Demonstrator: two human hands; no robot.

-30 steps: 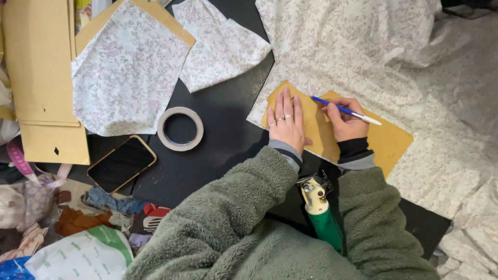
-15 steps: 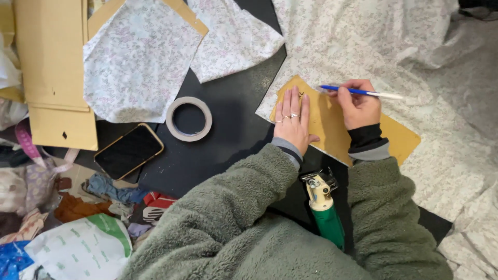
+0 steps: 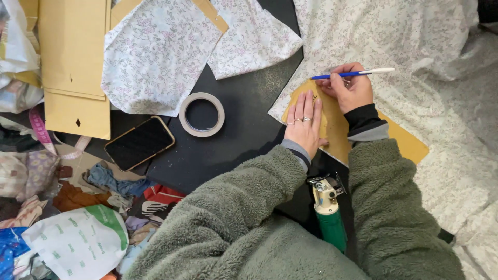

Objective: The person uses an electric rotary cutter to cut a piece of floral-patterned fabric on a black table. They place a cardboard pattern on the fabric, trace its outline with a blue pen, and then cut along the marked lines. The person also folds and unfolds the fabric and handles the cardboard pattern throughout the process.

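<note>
The right hand (image 3: 353, 91) has its fingers pinched shut around a blue pen (image 3: 353, 73), whose long axis lies nearly level, tip pointing left over the upper edge of a tan card pattern (image 3: 404, 145). The left hand (image 3: 305, 127) lies flat, fingers spread, just left of it, pressing the pattern onto floral fabric (image 3: 415, 41) on the dark counter (image 3: 244, 135). Both forearms reach forward in green fleece sleeves

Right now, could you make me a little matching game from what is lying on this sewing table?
Things:
1. blue-and-white pen
2. round roll of tape
3. black smartphone
4. green-handled cutting tool

Places:
A. between the forearms
B. in the right hand
C. left of the tape
D. on bare black tabletop, left of the left hand

Pairs: 1-B, 2-D, 3-C, 4-A
</note>
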